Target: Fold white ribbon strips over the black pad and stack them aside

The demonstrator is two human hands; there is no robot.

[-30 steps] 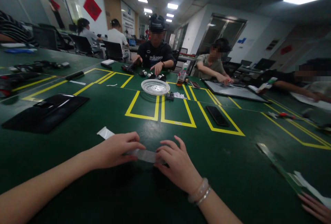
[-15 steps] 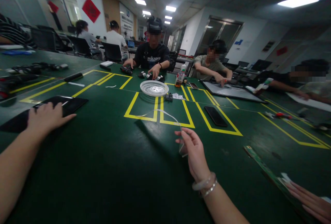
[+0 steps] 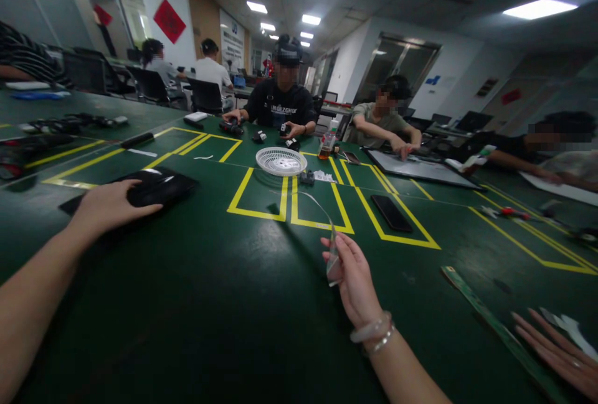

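My left hand (image 3: 105,206) is over a glossy black sheet (image 3: 168,183), perhaps plastic, at the left of the green table. Its fingers curl on top and the thumb reaches along the near side; the sheet bulges beyond them. In the middle, my right hand (image 3: 352,270) is raised above the table and pinches a thin, clear plastic strip (image 3: 332,261). The strip's short end hangs below the fingers, and its long end curves up and away to the left. Two bracelets circle the right wrist.
A white plastic basket (image 3: 280,161) stands ahead, beside small grey parts (image 3: 307,177). A black phone (image 3: 391,212) lies within yellow tape lines. At right are a long green circuit board (image 3: 490,323) and another person's hand (image 3: 555,354). Co-workers sit across the table.
My left hand has slid right with the black sheet, which is now more bunched. My right hand has hardly moved, but more of the strip shows below its fingers. The hand at right has shifted.
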